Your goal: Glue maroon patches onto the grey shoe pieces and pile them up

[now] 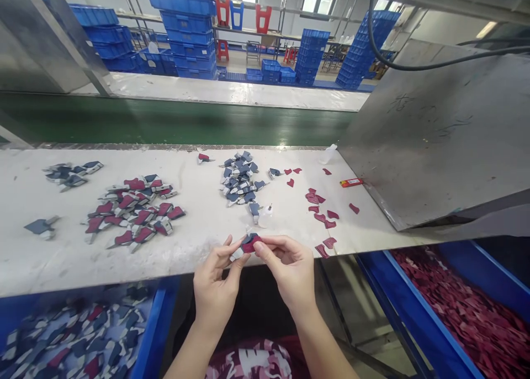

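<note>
At the table's front edge my left hand (216, 285) pinches a small blue-grey and white part (237, 253) between thumb and fingers. My right hand (292, 273) is closed on a dark red curved piece (250, 245) that lies against the face of that part. Just beyond my fingers are a small clear bottle (267, 216) and a pile of blue-grey and white parts (241, 177). Loose dark red pieces (319, 217) are scattered to the right. On the left is a heap of similar parts with red faces (134, 210).
Below the table on the left, a blue bin (155, 318) holds many mixed parts; another blue bin (418, 299) at right is full of red pieces. A metal panel (447, 141) stands at the right. Behind the table runs a green conveyor belt (186, 122).
</note>
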{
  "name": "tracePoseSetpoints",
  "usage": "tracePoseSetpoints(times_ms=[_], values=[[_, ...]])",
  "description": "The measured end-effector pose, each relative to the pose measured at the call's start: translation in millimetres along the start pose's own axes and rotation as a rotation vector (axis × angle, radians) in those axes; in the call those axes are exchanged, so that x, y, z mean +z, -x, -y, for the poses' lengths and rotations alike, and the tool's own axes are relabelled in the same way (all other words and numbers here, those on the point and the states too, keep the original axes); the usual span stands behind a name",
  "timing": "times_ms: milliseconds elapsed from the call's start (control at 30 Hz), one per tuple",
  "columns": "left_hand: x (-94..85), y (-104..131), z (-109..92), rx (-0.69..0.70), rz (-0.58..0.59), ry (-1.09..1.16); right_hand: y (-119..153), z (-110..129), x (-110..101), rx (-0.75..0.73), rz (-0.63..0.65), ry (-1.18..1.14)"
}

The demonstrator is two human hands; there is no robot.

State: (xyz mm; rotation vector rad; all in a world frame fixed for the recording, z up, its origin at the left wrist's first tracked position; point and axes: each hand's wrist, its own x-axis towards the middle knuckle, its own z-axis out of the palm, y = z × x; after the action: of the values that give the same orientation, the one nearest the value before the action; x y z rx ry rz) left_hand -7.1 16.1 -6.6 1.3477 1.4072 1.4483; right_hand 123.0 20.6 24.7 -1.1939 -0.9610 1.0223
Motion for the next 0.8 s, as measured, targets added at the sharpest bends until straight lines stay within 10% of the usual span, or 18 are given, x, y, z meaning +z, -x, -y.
tracePoseSetpoints(times_ms=[500, 800], values=[[-7.6, -4.9, -11.3, -0.071, 0.044, 0.084, 7.6, -5.1, -1.1, -0.509, -0.049, 0.338], [-6.4, -5.2, -29.4, -0.119, 0.061, 0.134, -5.5, -2.2, -17.0, -0.150, 0.265, 0.154]])
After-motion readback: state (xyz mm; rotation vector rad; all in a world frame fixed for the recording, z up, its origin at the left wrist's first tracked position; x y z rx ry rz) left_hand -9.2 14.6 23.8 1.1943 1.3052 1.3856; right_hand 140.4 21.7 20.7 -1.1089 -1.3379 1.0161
